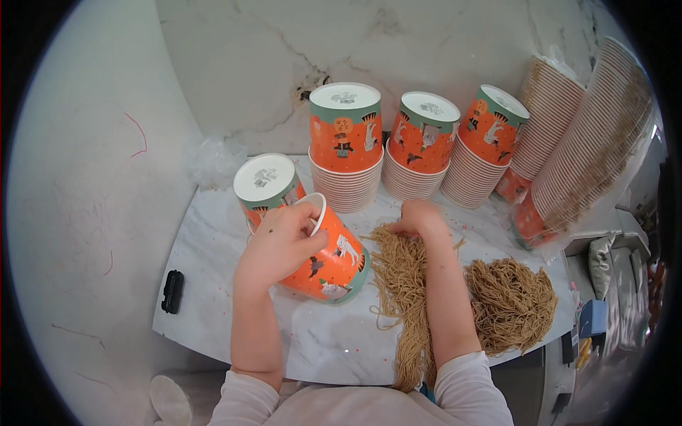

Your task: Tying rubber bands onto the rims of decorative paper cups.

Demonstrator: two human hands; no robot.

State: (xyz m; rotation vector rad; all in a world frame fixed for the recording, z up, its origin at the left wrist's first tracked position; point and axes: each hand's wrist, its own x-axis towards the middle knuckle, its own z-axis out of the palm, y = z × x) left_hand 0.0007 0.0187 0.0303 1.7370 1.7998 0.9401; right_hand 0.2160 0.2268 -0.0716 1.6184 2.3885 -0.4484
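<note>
My left hand (288, 240) grips an orange and green paper cup (334, 261) by its rim, fingers inside and thumb outside. The cup leans, with its mouth toward the upper left and its green base near the tabletop. My right hand (419, 219) is closed on the far end of a long bundle of tan strands (401, 284), like yarn or noodles; its fingertips are partly hidden. The bundle runs toward me and over the table's near edge. Right of my right forearm lies a second heap of tan strands (511, 305).
Upside-down cup stacks (346, 142) line the back, with another stack (264, 177) behind my left hand. Tall bagged cup stacks (597, 142) lean at the right. A black clip-like object (172, 291) lies at the left edge of the marbled table (206, 284); clear plastic (217, 162) sits behind.
</note>
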